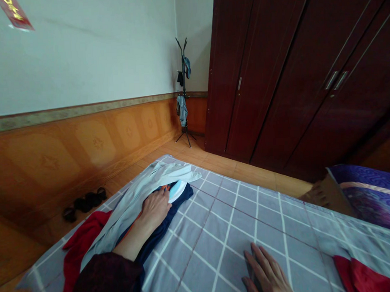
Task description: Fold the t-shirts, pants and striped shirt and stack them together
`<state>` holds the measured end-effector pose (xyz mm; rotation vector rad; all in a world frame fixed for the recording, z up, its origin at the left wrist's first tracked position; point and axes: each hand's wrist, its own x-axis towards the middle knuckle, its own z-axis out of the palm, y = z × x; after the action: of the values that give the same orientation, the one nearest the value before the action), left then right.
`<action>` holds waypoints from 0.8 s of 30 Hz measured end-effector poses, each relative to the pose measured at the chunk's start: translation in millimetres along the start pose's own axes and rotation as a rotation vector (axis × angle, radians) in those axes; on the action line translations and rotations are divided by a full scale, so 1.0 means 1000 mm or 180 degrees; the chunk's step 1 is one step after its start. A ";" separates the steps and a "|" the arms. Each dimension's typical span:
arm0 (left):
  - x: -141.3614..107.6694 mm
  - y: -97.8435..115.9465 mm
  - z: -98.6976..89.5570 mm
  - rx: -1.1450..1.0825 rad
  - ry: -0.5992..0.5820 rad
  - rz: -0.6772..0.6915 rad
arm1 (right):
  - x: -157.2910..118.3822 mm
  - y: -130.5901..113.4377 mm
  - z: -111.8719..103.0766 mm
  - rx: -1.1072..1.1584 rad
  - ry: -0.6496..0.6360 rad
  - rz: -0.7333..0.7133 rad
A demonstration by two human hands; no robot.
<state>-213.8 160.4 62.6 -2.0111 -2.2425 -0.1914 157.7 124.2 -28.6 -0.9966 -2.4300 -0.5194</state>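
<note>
My left hand point(156, 205) reaches over a heap of clothes on the bed, its fingers curled into the cloth. Beneath it lies a dark blue garment point(182, 201), with a bit of orange cloth point(166, 188) at the fingertips. A light blue piece with a white edge point(177, 190) sits beside the hand; its kind is unclear. Along the far side stretches a pale grey garment point(135, 199), partly over a red garment point(78, 239). Palm down and fingers apart, my right hand point(268, 270) is above or on the checked sheet, holding nothing.
The bed's grey checked sheet point(228, 218) spans the foreground. More red cloth point(368, 276) lies at the lower right. Dark shoes point(85, 203) stand on the floor at left. Beyond are a coat rack point(184, 85), a dark red wardrobe point(269, 72) and purple bedding point(377, 193).
</note>
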 end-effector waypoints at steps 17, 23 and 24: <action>-0.110 0.130 -0.053 -0.3230 -0.1768 0.2491 | 0.003 -0.022 -0.023 0.1771 -0.0235 0.0446; -0.121 0.139 -0.025 -0.3337 -0.1678 0.2864 | 0.017 -0.031 -0.048 0.3053 -0.0143 0.0689; -0.121 0.138 -0.027 -0.3154 -0.1537 0.2834 | 0.018 -0.027 -0.049 0.3214 0.0029 0.1039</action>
<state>-63.7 52.4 70.1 -3.6570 -1.1876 -0.9153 139.6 92.1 17.0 -0.8534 -2.0064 0.7486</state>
